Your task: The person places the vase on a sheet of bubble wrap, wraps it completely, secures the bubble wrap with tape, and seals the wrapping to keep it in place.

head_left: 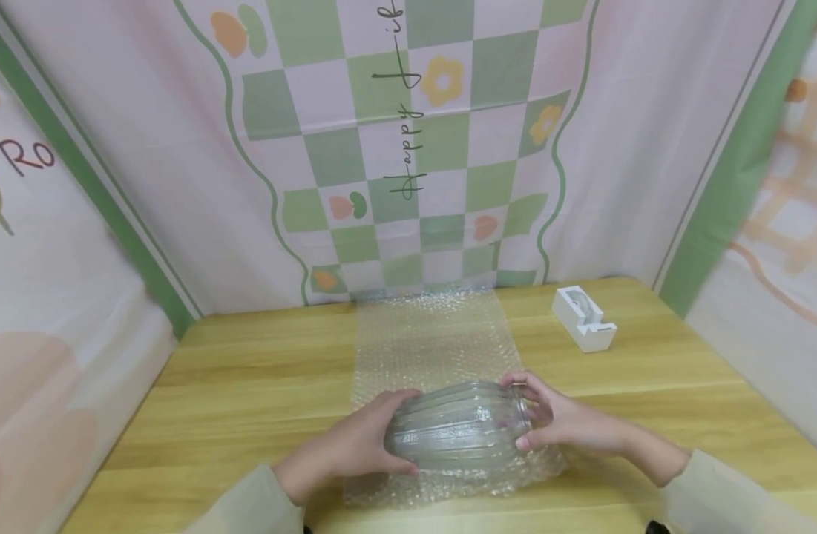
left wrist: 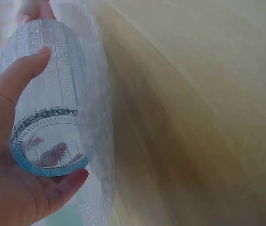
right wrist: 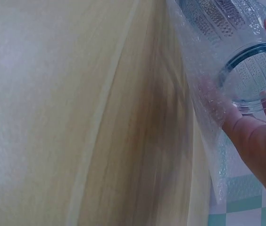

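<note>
Glass jar [head_left: 448, 430] sideways over bubble wrap [head_left: 435, 341]! Your left hand [head_left: 361, 441] has fingers grasping the probably heavy base; ribbed walls look rigid, slick, breakable; your right hand [head_left: 568, 424] has fingers grasping the rim: cradle both ends gently.

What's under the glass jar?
Bubble wrap, spread on the wooden table; it shows beyond the glass jar's far and near sides. The patch directly beneath is mostly covered by the jar, so details there can't be seen.

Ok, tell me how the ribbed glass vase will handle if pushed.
The ribbed glass vase is probably stiff and breakable. Its round body, on its side, may roll, though the bubble wrap beneath could slow it.
</note>
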Demonstrator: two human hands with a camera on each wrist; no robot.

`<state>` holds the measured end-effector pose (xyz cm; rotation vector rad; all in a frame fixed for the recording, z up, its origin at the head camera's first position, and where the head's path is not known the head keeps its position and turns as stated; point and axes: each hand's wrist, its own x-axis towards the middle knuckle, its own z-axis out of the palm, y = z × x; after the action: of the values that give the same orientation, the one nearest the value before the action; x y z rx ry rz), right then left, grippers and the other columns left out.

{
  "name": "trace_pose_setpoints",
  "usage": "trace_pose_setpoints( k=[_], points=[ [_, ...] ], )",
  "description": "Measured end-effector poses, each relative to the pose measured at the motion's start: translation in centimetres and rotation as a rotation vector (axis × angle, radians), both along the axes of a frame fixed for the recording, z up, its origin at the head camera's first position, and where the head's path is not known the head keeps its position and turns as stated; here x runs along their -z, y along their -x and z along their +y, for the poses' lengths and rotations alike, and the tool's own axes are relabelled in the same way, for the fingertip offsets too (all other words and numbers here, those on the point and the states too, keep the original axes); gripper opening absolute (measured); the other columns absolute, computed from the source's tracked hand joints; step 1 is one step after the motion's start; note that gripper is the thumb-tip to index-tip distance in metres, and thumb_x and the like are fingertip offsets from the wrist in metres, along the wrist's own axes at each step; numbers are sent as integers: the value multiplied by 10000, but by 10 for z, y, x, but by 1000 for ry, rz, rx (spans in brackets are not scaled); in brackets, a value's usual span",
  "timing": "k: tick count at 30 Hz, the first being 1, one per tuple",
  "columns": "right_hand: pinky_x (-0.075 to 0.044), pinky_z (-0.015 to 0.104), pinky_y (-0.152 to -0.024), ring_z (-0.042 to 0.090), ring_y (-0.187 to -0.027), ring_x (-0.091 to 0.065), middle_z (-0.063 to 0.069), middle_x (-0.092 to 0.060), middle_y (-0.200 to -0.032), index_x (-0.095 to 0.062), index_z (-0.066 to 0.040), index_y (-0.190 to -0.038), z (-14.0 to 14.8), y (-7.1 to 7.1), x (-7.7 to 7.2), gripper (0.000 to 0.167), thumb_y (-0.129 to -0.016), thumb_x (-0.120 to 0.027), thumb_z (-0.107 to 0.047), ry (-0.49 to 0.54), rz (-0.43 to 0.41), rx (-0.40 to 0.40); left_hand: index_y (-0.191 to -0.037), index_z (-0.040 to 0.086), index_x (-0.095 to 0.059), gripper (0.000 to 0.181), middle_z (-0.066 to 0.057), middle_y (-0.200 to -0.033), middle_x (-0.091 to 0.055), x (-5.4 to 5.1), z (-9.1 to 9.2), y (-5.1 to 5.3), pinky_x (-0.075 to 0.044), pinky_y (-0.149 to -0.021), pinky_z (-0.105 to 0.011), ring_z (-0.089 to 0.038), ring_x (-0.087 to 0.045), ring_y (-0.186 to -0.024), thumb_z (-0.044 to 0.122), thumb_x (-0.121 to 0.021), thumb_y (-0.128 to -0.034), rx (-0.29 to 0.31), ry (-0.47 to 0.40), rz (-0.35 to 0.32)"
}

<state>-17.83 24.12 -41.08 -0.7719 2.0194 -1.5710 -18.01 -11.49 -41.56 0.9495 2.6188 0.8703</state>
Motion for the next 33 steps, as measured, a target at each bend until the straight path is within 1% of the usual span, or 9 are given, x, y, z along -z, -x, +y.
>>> trace_pose_setpoints(
  k=[3,6,11,15,21,25,28,30,33],
  points=[
    [-541,594,-941,755,-1297,-236,418,-135,-1562,-172,50,-1509,1,-1,-1,846,-894,-740,-71,-39,38,10,-1591,124,-329,1052,-98,-1545,-441,-1,0,-3,-365,-1163,-501,-306,-443,-1398,400,-903,-754,-7,29,21],
    [-529,636,-931,786,-1278,-196,417,-116,-1567,-166,69,-1517,1,-1,-3,859,-895,-742,-73,-62,65,10,-1596,138,-321,1059,-99,-1506,-465,-3,0,-5,-406,-1134,-503,-302,-477,-1360,416,-899,-754,-10,52,49],
    [-541,601,-937,776,-1277,-220,416,-112,-1567,-169,70,-1518,1,-2,-3,842,-910,-734,-68,-66,80,2,-1607,179,-301,1066,-115,-1537,-422,-6,2,-9,-402,-1123,-558,-319,-434,-1391,406,-899,-754,-8,87,119],
    [-567,508,-937,752,-1300,-231,413,-107,-1571,-167,67,-1523,1,-2,-1,827,-922,-720,-61,-45,63,4,-1612,224,-288,1058,-97,-1562,-398,-10,5,-14,-403,-1104,-598,-304,-405,-1411,407,-894,-764,9,117,203],
    [-589,419,-908,708,-1302,-300,411,-128,-1565,-168,78,-1529,1,-1,1,823,-928,-714,-55,-44,66,8,-1634,239,-228,1079,-104,-1594,-366,-11,11,-24,-395,-1095,-629,-318,-390,-1428,493,-853,-792,25,151,276],
    [-564,420,-956,698,-1309,-303,401,-192,-1543,-193,92,-1521,1,-1,0,817,-925,-727,-69,-71,134,5,-1652,240,-153,1144,-136,-1635,-299,-11,14,-32,-375,-1110,-638,-347,-350,-1457,564,-829,-789,41,193,307],
    [-543,365,-985,659,-1310,-349,376,-259,-1533,-231,82,-1526,0,-4,-3,815,-925,-748,-108,-107,230,10,-1657,228,-119,1163,-152,-1647,-265,-12,17,-35,-384,-1108,-634,-352,-323,-1472,576,-819,-796,60,227,322],
    [-536,371,-996,595,-1322,-393,338,-297,-1543,-259,47,-1539,-1,-6,-6,809,-932,-756,-152,-145,316,13,-1656,218,-108,1164,-163,-1648,-258,-11,19,-37,-378,-1115,-627,-354,-313,-1478,575,-814,-803,63,242,336],
    [-532,410,-1010,429,-1351,-451,246,-363,-1556,-308,-61,-1565,-4,-10,-9,793,-937,-761,-234,-222,502,27,-1654,205,-104,1172,-177,-1646,-255,-11,20,-37,-370,-1127,-615,-364,-311,-1479,579,-813,-800,57,260,354]
  ],
)
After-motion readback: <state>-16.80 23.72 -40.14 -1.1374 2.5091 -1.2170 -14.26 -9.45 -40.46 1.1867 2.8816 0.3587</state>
